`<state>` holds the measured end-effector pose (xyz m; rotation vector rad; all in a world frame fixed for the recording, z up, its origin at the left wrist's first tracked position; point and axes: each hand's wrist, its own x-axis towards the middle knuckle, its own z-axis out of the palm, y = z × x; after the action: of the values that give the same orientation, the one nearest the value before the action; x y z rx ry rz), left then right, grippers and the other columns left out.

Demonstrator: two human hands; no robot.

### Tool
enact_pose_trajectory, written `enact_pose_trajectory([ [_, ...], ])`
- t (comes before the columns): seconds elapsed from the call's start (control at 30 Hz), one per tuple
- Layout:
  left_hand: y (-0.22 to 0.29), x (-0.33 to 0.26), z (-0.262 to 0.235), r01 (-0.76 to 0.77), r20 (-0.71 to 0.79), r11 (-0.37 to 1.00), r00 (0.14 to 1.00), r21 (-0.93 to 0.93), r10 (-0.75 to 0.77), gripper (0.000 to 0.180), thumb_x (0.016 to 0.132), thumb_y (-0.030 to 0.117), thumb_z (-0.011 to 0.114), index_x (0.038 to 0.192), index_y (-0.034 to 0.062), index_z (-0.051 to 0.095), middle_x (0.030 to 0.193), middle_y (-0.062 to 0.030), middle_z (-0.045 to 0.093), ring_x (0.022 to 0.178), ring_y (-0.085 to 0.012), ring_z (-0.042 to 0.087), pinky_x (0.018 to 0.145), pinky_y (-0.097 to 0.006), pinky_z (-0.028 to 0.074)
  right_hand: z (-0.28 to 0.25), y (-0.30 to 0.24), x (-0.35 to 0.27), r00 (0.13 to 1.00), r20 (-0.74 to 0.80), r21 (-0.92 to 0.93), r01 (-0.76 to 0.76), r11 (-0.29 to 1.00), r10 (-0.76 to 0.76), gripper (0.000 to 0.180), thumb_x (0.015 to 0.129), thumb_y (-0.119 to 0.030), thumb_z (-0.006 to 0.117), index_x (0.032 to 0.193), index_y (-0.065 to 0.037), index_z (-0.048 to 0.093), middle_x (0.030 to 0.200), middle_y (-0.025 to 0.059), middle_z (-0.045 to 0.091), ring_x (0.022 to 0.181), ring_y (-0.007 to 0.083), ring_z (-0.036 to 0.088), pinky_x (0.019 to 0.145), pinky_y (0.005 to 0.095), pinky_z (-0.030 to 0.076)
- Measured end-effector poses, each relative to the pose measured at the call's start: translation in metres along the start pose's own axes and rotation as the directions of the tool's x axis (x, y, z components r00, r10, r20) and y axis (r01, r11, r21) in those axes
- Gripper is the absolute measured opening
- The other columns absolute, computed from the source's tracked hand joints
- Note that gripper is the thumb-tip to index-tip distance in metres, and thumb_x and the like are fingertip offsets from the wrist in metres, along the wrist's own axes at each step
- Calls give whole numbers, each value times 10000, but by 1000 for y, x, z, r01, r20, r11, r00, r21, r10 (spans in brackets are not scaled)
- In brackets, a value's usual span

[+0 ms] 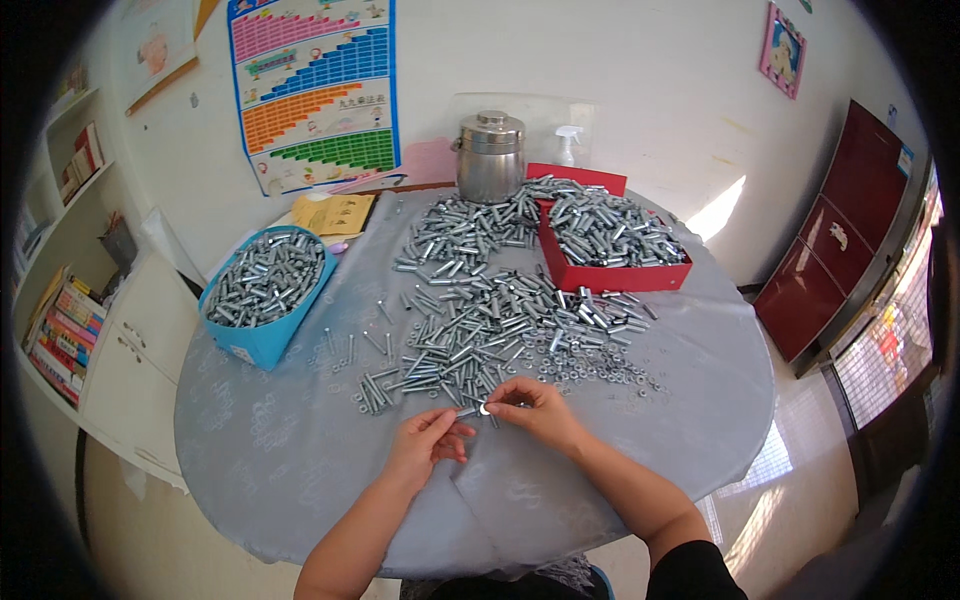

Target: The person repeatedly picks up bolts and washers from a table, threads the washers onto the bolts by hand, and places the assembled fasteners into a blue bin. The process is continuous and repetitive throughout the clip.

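Observation:
Near the front middle of the table, my left hand pinches a small metal bolt between thumb and fingers, its tip pointing right. My right hand is closed on a small round washer, right at the bolt's end. Whether the washer sits on the bolt or only touches it, I cannot tell. Just beyond both hands spreads a loose heap of silvery bolts and metal sleeves. Scattered nuts and washers lie to the right of the heap.
A blue tub full of metal parts stands at the left, and a red box heaped with more at the back right. Behind them are a steel canister, a spray bottle and a yellow booklet. Grey cloth covers the round table.

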<state>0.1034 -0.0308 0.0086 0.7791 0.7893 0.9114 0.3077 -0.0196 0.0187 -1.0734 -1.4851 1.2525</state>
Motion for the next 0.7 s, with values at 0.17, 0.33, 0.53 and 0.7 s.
enact_pose_trajectory([
  [0.17, 1, -1, -4, 76, 28, 996, 997, -50, -75, 251, 894, 204, 494, 1001, -20, 530, 856, -144, 616, 568, -151, 579, 523, -277, 506, 5, -8, -3, 996, -5, -111, 86, 990, -87, 205, 780, -147, 663, 945, -33, 624, 833, 30, 616, 751, 93, 548, 687, 239, 447],
  [0.33, 1, 0, -3, 52, 30, 999, 998, -1, -52, 243, 890, 206, 502, 969, -19, 548, 824, -132, 620, 550, -149, 575, 517, -281, 507, 10, -9, -8, 990, 21, -203, 143, 969, -142, 218, 790, -146, 648, 971, -27, 622, 840, 45, 619, 762, 116, 559, 698, 253, 453],
  [0.53, 1, -2, 0, -9, 16, 1000, 1000, -20, 9, 234, 882, 200, 518, 958, -18, 555, 802, -125, 620, 547, -153, 575, 518, -285, 509, -12, -6, 4, 950, -265, -133, 133, 982, -164, 165, 795, -133, 629, 929, -37, 638, 825, 61, 620, 757, 142, 561, 695, 264, 449],
  [0.7, 3, -5, 1, -6, -49, 1000, 999, -8, 5, 244, 878, 199, 526, 988, -18, 545, 800, -121, 615, 558, -154, 570, 524, -291, 505, -46, 1, 16, 824, -304, -703, 145, 697, -478, 126, 747, -84, 619, 867, -66, 654, 844, 82, 613, 788, 235, 558, 717, 337, 440],
])
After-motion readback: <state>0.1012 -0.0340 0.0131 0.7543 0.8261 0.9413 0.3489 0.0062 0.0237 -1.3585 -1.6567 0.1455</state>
